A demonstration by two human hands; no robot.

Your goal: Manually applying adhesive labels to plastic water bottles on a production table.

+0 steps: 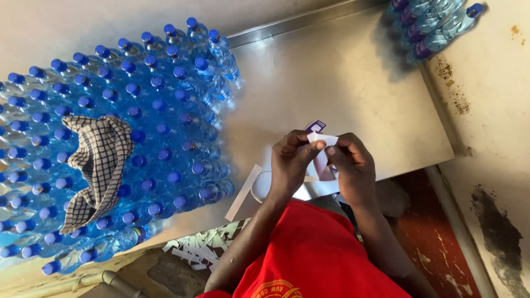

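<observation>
Hidden: the label [321, 144] is mostly covered by both hands; only a white strip and a purple corner show. What is printed on it cannot be made out.
Cut off: the bottle stack [110, 149] runs out of view at the left edge; a second bundle of bottles [436, 25] is clipped at the top edge.
Around: a checked cloth [99, 165] lies draped on the blue caps of the stack. White paper strips [243, 192] lie on the steel table [342, 83], and paper scraps [204, 243] litter the floor below its edge. A red shirt [314, 259] fills the bottom of the view.
Left hand [290, 163]: fingers curled, thumb and forefinger pinching the label's left side.
Right hand [353, 165]: fingers bent, pinching the label's right side.
Label position: held between the two hands, above the table's near edge, right of the stack and apart from it.
</observation>
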